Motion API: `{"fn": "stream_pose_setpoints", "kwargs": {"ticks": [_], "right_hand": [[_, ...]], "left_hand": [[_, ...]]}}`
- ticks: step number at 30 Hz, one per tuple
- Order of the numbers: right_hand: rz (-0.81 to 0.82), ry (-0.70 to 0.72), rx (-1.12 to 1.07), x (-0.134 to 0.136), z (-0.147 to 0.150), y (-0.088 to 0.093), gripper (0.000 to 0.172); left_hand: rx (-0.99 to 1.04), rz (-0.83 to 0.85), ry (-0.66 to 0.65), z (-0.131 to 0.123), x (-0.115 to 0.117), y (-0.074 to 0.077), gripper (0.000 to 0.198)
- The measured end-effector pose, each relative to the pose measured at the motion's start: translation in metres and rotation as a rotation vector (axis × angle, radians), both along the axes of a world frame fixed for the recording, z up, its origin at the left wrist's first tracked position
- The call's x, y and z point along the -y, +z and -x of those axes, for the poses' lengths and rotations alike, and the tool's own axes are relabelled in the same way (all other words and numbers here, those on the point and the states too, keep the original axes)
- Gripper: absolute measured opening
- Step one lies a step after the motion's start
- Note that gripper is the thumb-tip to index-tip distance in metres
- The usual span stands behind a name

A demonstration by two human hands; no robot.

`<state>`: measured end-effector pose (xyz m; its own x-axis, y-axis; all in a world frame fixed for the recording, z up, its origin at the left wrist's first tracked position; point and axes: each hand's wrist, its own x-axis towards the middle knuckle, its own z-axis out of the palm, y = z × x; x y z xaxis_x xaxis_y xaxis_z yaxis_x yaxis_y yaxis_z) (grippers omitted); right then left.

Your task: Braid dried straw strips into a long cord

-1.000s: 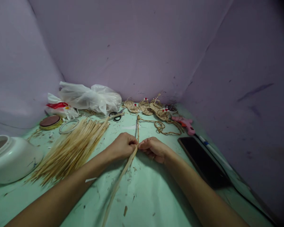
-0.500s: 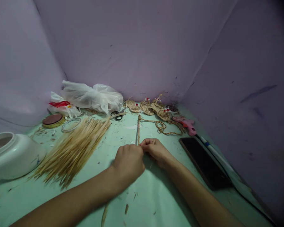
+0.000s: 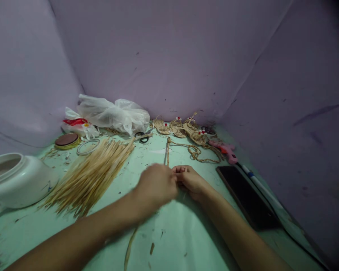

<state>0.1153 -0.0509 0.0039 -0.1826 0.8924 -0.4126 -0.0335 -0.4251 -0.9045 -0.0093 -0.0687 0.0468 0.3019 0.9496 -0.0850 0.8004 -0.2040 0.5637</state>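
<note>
A thin twisted cord (image 3: pixel 167 152) runs straight from its upper end on the green table down to my hands. My right hand (image 3: pixel 188 180) is closed in a pinch on the cord's near end. Beside it, touching or nearly so, my left hand (image 3: pixel 156 184) is blurred by motion, and its fingertips are hidden behind its back. From the cord's top, a looped braided length (image 3: pixel 196 152) curls off to the right. A loose strip of fibre (image 3: pixel 129 250) lies below my left forearm.
Left are a bundle of straw-coloured strips (image 3: pixel 93 173), a white pot (image 3: pixel 25 180), a round tin (image 3: pixel 67 140) and a tape ring (image 3: pixel 88 146). Behind lie a plastic bag (image 3: pixel 113 114), scissors (image 3: pixel 143 136) and woven slippers (image 3: pixel 177 128). Right are a pink glue gun (image 3: pixel 226 149) and a phone (image 3: pixel 248 197).
My left hand has shifted slightly up and to the right, closer to my right hand, and is now blurred. The whole view has shifted a little.
</note>
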Motion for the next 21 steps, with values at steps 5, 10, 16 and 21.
{"fn": "stream_pose_setpoints", "kwargs": {"ticks": [5, 10, 16, 21], "right_hand": [[-0.06, 0.065, -0.087, -0.001, -0.002, 0.0, 0.007], [-0.146, 0.121, -0.016, -0.004, -0.003, -0.005, 0.01], [-0.254, 0.195, 0.065, -0.009, -0.01, -0.01, 0.009], [-0.223, 0.178, -0.032, -0.009, -0.013, -0.014, 0.014]], "left_hand": [[0.41, 0.523, 0.22, 0.013, -0.027, 0.003, 0.023], [0.726, 0.836, 0.146, 0.008, -0.031, -0.021, 0.016], [0.848, 1.125, 0.085, 0.02, -0.043, -0.03, 0.022], [0.877, 0.976, 0.083, 0.018, -0.04, -0.035, 0.014]]}}
